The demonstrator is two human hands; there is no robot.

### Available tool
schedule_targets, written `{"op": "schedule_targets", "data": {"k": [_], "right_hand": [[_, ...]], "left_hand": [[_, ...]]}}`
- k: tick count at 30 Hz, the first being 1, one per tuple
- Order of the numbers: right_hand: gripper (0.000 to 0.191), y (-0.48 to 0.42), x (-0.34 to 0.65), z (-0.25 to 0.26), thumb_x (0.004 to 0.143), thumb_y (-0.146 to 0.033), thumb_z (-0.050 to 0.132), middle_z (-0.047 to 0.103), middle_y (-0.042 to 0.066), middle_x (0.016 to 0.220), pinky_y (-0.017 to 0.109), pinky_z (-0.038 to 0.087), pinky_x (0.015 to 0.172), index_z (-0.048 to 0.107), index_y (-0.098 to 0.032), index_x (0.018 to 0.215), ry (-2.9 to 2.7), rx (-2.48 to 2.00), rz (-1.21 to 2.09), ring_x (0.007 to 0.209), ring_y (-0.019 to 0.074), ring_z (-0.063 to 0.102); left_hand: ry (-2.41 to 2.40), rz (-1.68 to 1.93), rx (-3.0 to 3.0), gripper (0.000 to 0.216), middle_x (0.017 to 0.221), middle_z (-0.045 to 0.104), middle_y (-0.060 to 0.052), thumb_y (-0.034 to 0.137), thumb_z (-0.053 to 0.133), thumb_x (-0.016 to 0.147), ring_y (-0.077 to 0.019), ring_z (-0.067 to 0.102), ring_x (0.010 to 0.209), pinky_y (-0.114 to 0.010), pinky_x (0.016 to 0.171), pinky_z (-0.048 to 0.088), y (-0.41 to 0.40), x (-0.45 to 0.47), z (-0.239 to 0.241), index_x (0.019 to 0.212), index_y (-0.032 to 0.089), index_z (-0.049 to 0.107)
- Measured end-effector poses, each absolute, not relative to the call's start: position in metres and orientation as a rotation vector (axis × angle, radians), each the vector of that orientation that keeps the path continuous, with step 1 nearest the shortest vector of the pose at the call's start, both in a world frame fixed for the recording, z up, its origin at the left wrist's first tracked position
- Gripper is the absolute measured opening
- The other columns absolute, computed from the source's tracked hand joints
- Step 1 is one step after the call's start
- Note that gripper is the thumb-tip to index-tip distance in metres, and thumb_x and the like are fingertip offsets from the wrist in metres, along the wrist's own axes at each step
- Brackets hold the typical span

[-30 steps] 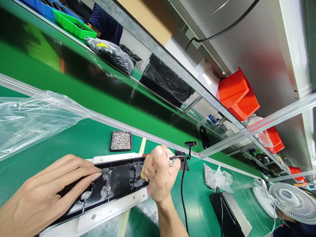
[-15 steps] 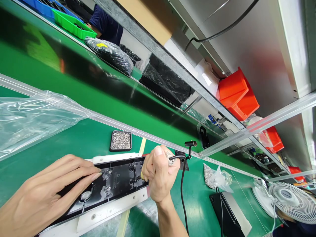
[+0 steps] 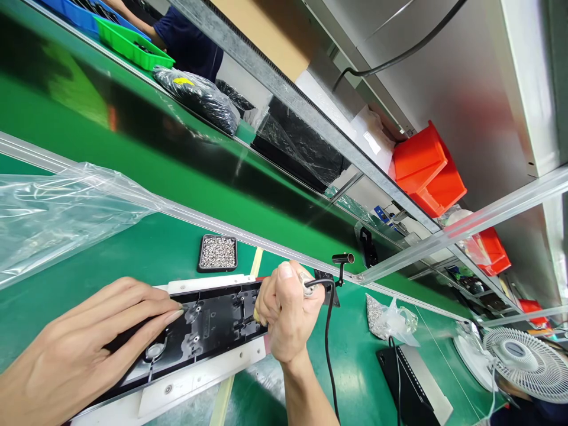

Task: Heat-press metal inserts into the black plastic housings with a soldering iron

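Note:
My left hand lies over the left part of a long black plastic panel, fingers stretched out and fingertips resting on it. White fixture blocks border the panel along both long sides. Near the panel's right end, my right hand is wrapped in a fist around a corded tool that looks like a soldering iron. Its black cord leaves above the fist, and the thin dark lower end points down at the panel. Most of its body is hidden by my fingers. A round light disc sits in the panel beside my left fingers.
Behind the fixture stands a black tray of small metal pieces. A clear plastic sheet lies at left. To the right are a bag of small parts, a black plate and a white fan. A metal rail runs behind.
My hands, the tool and the panel stay practically in place. Across the bench, a co-worker's arm has shifted and now reaches over the blue bin.

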State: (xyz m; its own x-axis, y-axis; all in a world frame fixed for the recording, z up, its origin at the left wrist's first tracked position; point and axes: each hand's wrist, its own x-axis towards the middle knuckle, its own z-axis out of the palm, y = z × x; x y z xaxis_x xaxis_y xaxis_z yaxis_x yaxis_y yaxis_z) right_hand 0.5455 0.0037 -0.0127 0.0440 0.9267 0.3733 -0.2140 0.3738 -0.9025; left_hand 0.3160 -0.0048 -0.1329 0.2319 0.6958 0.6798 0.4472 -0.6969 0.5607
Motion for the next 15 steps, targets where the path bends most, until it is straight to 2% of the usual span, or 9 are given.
{"op": "schedule_targets", "data": {"k": [15], "right_hand": [[0.069,0.0025,0.5452,-0.0103,0.111,-0.063,0.073,0.026,-0.011,0.050,0.025,0.023,0.034,0.035,-0.029,0.064,-1.183,-0.810,1.033,0.039,0.0086,0.021]], "left_hand": [[1.085,1.465,2.202,0.027,0.111,0.079,0.001,0.009,0.067,0.110,-0.0179,0.072,0.115,-0.039,0.100,0.061,-0.0047,0.3158,-0.1337,0.115,0.032,0.079]]}}
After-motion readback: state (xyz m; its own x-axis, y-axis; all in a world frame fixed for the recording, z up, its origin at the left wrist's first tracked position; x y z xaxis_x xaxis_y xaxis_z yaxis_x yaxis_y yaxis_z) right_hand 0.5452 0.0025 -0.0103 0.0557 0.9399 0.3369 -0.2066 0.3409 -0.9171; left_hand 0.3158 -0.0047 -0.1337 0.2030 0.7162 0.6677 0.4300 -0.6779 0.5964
